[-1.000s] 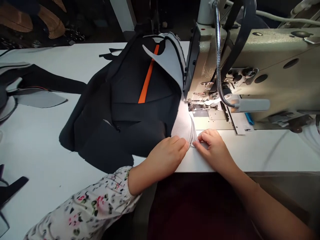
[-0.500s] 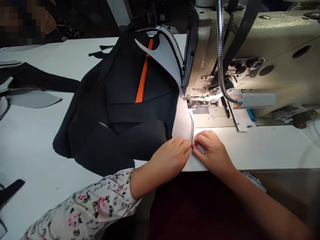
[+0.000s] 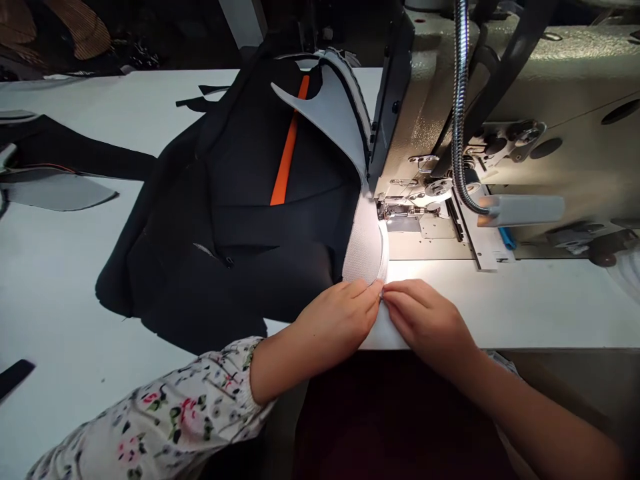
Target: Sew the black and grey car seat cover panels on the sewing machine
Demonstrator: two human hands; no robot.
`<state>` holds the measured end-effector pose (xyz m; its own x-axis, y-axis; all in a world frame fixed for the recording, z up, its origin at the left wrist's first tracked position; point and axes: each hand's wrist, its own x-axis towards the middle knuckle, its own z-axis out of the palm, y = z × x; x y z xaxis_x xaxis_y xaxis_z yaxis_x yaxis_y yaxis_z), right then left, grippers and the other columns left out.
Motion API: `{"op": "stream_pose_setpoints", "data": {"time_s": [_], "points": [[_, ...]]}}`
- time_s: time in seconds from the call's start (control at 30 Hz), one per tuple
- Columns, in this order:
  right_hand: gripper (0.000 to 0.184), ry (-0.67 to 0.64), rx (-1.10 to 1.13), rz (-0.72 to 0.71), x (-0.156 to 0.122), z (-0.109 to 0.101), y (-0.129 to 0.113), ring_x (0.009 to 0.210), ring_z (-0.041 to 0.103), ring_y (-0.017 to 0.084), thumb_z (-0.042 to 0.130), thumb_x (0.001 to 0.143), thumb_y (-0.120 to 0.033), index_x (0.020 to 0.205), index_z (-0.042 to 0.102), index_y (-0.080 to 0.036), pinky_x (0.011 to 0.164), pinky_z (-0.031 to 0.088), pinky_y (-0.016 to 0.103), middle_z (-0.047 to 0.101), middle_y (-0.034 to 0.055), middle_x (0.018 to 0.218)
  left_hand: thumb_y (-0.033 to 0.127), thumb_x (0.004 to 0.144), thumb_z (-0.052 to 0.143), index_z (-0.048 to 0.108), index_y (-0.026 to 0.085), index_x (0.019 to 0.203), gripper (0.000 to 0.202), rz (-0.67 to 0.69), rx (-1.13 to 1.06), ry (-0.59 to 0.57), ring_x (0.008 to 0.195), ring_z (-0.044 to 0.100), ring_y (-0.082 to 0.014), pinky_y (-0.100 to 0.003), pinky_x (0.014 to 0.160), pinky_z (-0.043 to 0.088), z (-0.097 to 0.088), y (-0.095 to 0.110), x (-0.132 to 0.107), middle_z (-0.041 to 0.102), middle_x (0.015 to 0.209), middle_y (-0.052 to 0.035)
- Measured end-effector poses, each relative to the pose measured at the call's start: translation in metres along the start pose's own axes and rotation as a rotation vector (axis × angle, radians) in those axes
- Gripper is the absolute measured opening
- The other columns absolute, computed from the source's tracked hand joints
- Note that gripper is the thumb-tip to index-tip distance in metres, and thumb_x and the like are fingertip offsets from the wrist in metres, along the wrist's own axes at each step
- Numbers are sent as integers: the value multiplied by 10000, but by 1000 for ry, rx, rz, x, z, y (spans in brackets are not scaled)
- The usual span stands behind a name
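The left hand (image 3: 345, 313), below a floral sleeve (image 3: 165, 413), has its grip closed over the lower end of a pale panel (image 3: 364, 247), the fingers curled on its edge and the thumb hidden from sight. The right hand (image 3: 430, 327) comes in from the other side, its grip narrowed to a pinch, thumb and fingertips meeting on the panel's edge just beside the left fingers; how many layers lie between them cannot be told. The panel borders a large black fabric piece (image 3: 240, 267), which lies spread on the white table (image 3: 550, 300) with an orange strip (image 3: 287, 160) on it and a grey flap (image 3: 333, 113) folded over near its top. The panel's upper part lies right beside the presser foot (image 3: 395, 210) of a sewing machine (image 3: 590, 127), lit by a lamp (image 3: 523, 210) on a bendable metal neck (image 3: 459, 100). Toward the left of the table lie a long black cut piece (image 3: 90, 147) and a grey cut piece (image 3: 60, 190).
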<state>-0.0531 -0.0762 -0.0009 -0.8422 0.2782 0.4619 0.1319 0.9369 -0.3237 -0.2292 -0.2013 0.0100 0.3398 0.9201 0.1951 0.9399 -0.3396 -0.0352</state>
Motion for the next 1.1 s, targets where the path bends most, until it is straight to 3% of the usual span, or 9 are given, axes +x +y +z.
{"op": "stream_pose_setpoints", "data": {"time_s": [0.1, 0.37, 0.67, 0.83, 1.1], "points": [[265, -87, 3, 24, 13, -7, 22, 993, 684, 219, 496, 1004, -126, 1160, 694, -210, 866, 598, 369, 751, 69, 1136, 33, 956, 478, 664, 81, 1200, 310, -9, -61, 21, 917, 630, -199, -329, 775, 560, -2, -4, -1, 687, 1289, -136], [291, -219, -161, -200, 53, -2, 68, 977, 670, 252, 510, 1008, -187, 1201, 727, -181, 835, 595, 387, 742, 115, 1109, 35, 973, 446, 669, 120, 1005, 241, -59, -128, -17, 884, 613, -200, -334, 741, 557, -4, -14, 8, 687, 1182, -134], [304, -123, -153, -165, 58, 6, 81, 992, 656, 240, 482, 1031, -195, 1222, 717, -195, 864, 558, 372, 732, 100, 1134, 19, 946, 437, 675, 121, 971, 260, -126, -105, -24, 797, 558, -205, -339, 691, 520, 2, -29, 32, 694, 1100, -112], [312, -114, -118, -123, 65, 12, 86, 949, 646, 243, 463, 1049, -237, 1170, 747, -194, 829, 555, 374, 741, 103, 1057, 23, 953, 408, 671, 149, 977, 293, -185, -220, -33, 836, 564, -192, -328, 798, 528, 4, -47, 41, 695, 1094, -79], [278, -143, -37, -93, 75, 12, 87, 911, 650, 249, 484, 1047, -263, 1089, 754, -214, 839, 558, 389, 737, 97, 970, 28, 942, 422, 665, 147, 889, 275, -242, -288, 94, 926, 596, -185, -309, 908, 510, 10, -60, 51, 669, 1024, -69]]}}
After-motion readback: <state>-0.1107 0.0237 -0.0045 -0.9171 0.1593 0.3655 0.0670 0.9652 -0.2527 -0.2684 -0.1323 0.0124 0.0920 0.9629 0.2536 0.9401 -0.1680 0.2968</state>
